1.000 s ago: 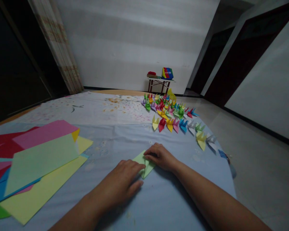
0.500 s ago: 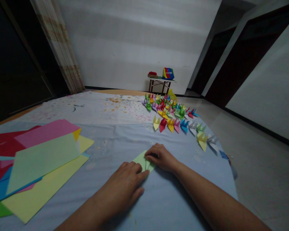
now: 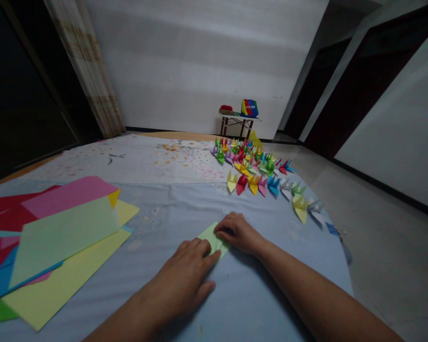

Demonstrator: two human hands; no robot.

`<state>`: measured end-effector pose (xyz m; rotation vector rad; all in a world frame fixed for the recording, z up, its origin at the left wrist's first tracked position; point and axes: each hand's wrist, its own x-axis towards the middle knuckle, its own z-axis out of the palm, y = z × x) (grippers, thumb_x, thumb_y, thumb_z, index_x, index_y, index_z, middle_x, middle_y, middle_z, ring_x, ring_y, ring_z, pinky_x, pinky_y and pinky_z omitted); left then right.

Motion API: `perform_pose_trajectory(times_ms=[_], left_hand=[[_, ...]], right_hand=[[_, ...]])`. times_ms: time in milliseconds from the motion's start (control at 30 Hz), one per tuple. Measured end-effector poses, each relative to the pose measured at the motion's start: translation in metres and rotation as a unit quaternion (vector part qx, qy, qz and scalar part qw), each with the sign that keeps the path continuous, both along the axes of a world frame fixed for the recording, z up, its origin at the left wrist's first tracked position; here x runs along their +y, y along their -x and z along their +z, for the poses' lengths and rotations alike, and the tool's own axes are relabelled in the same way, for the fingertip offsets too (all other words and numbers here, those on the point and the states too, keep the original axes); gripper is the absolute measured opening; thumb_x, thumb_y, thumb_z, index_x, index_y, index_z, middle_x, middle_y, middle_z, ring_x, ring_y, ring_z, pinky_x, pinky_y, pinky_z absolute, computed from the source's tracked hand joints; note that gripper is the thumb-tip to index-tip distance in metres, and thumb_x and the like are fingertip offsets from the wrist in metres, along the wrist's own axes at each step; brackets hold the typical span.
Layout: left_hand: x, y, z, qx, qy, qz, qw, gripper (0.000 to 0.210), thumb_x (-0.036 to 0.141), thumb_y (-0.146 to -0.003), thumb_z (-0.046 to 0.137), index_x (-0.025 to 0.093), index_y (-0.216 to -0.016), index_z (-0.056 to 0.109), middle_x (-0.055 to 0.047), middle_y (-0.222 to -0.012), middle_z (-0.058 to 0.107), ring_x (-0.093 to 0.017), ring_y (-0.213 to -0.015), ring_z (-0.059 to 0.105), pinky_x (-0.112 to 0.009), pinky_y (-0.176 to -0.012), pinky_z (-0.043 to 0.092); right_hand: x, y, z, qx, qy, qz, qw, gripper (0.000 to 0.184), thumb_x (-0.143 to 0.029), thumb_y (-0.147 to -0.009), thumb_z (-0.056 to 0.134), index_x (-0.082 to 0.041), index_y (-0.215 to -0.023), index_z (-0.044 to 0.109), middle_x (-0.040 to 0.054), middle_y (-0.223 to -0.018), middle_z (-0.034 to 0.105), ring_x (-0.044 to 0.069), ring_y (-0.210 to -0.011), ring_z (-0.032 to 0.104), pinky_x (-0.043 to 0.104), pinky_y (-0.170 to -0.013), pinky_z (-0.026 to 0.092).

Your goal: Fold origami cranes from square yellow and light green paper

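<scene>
- The folded light-green paper (image 3: pixel 209 232) lies on the blue tablecloth (image 3: pixel 185 204) between the two hands, its near part under the left fingers.
- The left hand (image 3: pixel 189 266) lies palm down, thumb apart from the fingers, index fingertip on the paper; firm, even pressure there should sharpen the crease.
- The right hand (image 3: pixel 238 230) has its fingertips together at the paper's far right edge; whether they pinch it or only press, I cannot tell. A steady anchor here would prevent skewing.
- Edges are best matched before pressing, since a crooked crease would probably carry through later layers.
- The cloth looks soft and rippled, so a smooth patch beneath would help.
</scene>
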<state>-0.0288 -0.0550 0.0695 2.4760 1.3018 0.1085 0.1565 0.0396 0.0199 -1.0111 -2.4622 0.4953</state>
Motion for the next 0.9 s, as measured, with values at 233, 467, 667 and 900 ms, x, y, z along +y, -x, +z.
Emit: perform_pose_trajectory(times_ms=[233, 467, 667, 900], left_hand=[[-0.001, -0.001, -0.004, 0.007, -0.013, 0.003, 1.000, 0.045, 0.033, -0.076, 0.052, 0.026, -0.120, 0.047, -0.007, -0.115, 0.048, -0.026, -0.108, 0.041, -0.043, -0.096, 0.030], [-0.001, -0.001, -0.005, 0.010, -0.010, 0.006, 1.000, 0.045, 0.033, -0.077, 0.052, 0.027, -0.121, 0.047, -0.007, -0.117, 0.048, -0.026, -0.111, 0.039, -0.045, -0.097, 0.029], [-0.001, 0.000, -0.008, 0.010, -0.019, 0.001, 1.000, 0.046, 0.032, -0.076, 0.052, 0.027, -0.122, 0.045, -0.007, -0.120, 0.047, -0.026, -0.112, 0.039, -0.045, -0.098, 0.028], [0.000, 0.001, -0.009, 0.007, -0.015, -0.001, 1.000, 0.045, 0.034, -0.077, 0.050, 0.028, -0.121, 0.046, -0.005, -0.128, 0.044, -0.027, -0.116, 0.037, -0.044, -0.099, 0.027]], right_hand=[[0.000, 0.000, 0.001, -0.002, 0.011, -0.011, 1.000, 0.011, -0.028, -0.080, 0.057, -0.023, -0.086, 0.064, 0.0018, -0.079, 0.063, 0.017, -0.082, 0.050, 0.032, -0.078, 0.031], [0.003, -0.009, 0.001, 0.011, 0.034, -0.049, 0.998, 0.011, -0.031, -0.079, 0.058, -0.021, -0.079, 0.064, 0.0019, -0.081, 0.061, 0.017, -0.086, 0.049, 0.032, -0.078, 0.031], [0.004, -0.008, -0.003, -0.003, 0.032, -0.063, 0.998, 0.012, -0.032, -0.076, 0.061, -0.021, -0.073, 0.063, 0.0012, -0.080, 0.059, 0.017, -0.085, 0.047, 0.032, -0.077, 0.030], [0.004, -0.007, -0.002, -0.005, 0.035, -0.064, 0.997, 0.012, -0.032, -0.076, 0.061, -0.020, -0.074, 0.063, 0.0015, -0.081, 0.059, 0.017, -0.086, 0.046, 0.032, -0.076, 0.030]])
